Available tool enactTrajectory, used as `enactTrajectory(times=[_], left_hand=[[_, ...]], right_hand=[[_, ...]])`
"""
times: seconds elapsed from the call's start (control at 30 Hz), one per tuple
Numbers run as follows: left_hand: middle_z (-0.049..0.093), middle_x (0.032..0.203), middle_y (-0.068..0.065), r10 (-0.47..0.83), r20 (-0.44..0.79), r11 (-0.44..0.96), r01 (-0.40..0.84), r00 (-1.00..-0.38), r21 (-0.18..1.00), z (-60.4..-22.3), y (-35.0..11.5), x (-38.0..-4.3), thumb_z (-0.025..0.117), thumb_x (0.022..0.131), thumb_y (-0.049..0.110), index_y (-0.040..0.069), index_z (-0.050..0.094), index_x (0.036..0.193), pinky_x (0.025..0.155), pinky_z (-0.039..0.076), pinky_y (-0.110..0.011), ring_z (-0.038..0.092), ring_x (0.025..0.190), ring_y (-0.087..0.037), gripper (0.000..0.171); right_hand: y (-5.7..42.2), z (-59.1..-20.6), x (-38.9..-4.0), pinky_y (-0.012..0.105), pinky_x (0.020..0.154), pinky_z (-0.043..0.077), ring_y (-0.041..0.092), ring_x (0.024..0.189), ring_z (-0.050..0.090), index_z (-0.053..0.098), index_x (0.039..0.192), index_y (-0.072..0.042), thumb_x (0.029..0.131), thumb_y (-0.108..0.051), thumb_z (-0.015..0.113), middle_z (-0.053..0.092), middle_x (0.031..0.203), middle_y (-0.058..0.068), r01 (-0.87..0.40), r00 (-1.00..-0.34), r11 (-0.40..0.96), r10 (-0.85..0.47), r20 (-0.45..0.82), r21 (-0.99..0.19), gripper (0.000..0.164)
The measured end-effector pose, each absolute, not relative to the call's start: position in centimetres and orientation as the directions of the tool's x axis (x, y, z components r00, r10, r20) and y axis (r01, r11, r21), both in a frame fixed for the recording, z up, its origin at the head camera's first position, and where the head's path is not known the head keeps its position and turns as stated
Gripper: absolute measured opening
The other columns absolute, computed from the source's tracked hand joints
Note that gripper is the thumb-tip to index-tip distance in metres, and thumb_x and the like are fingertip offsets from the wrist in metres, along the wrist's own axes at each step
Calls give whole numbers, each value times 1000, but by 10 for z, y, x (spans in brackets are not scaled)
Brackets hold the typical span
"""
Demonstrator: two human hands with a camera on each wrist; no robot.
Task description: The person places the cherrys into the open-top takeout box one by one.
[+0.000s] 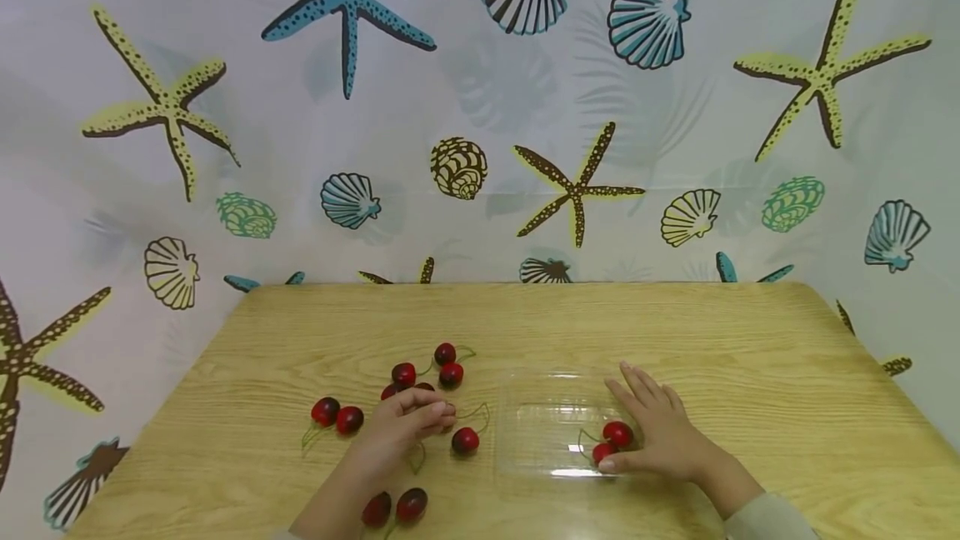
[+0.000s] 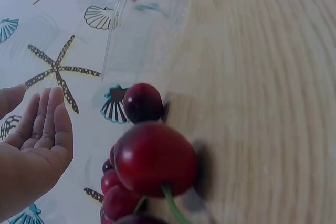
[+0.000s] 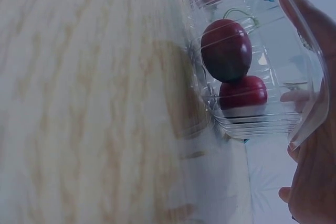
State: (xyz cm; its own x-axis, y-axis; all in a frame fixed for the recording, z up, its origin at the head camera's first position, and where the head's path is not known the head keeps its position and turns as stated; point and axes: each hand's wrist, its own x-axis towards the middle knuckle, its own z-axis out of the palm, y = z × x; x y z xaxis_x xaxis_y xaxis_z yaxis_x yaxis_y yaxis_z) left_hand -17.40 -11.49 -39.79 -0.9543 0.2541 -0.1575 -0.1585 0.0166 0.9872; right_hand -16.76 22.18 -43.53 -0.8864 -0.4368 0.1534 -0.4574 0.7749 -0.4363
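A clear plastic box (image 1: 540, 440) stands right of the table's middle, with two red cherries (image 1: 618, 434) joined by green stems at its right end. My right hand (image 1: 663, 440) rests against that end, fingers spread and mostly straight, thumb by the front corner. In the right wrist view the cherries (image 3: 227, 51) show through the box wall. My left hand (image 1: 408, 423) hovers among the loose cherries, fingers slightly bent; the left wrist view shows its palm (image 2: 39, 150) holding nothing. Just to its right lies a dark red cherry (image 1: 465, 441) with a curved stem.
More cherries lie left of the box: a pair (image 1: 337, 417) at the left, a pair (image 1: 411, 505) near the front, and several behind my left hand, including one (image 1: 446, 354) farthest back. The wood-grain table (image 1: 637, 323) meets a curtain (image 1: 420, 107) printed with starfish and shells.
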Motion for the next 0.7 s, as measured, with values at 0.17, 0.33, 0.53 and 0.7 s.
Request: enactTrajectory(times=[0.17, 0.33, 0.53, 0.7], left_hand=[[58, 96, -10, 202, -200, -17, -208, -959, 978, -400, -126, -171, 58, 83, 19, -7, 50, 101, 85, 42, -34, 58, 87, -16, 32], [57, 99, -12, 201, -205, -39, -217, -958, 975, -400, -137, -168, 57, 84, 19, -6, 48, 104, 84, 43, -32, 56, 92, -21, 33], [60, 95, -9, 177, -227, -23, -235, -958, 972, -402, -149, -166, 57, 84, 20, -5, 49, 104, 83, 43, -31, 57, 90, -19, 33], [59, 97, -9, 143, -253, -37, -260, -957, 965, -405, -158, -165, 55, 85, 19, -6, 49, 107, 82, 44, -29, 57, 88, -15, 33]], right_hand=[[222, -434, -167, 63, 91, 6, 38, 125, 8, 26, 134, -2, 65, -58, 62, 11, 140, 20, -456, -886, 771, -438, 150, -444, 96], [221, -433, -167, 63, 91, 6, 38, 125, 9, 27, 134, -2, 64, -57, 63, 11, 140, 21, -461, -884, 771, -440, 157, -439, 96], [222, -434, -167, 64, 90, 6, 38, 125, 8, 25, 134, -2, 65, -57, 63, 10, 140, 20, -463, -883, 770, -443, 155, -439, 96], [222, -435, -167, 64, 90, 6, 38, 125, 7, 25, 134, -2, 65, -58, 62, 10, 140, 20, -466, -881, 769, -446, 155, -438, 97]])
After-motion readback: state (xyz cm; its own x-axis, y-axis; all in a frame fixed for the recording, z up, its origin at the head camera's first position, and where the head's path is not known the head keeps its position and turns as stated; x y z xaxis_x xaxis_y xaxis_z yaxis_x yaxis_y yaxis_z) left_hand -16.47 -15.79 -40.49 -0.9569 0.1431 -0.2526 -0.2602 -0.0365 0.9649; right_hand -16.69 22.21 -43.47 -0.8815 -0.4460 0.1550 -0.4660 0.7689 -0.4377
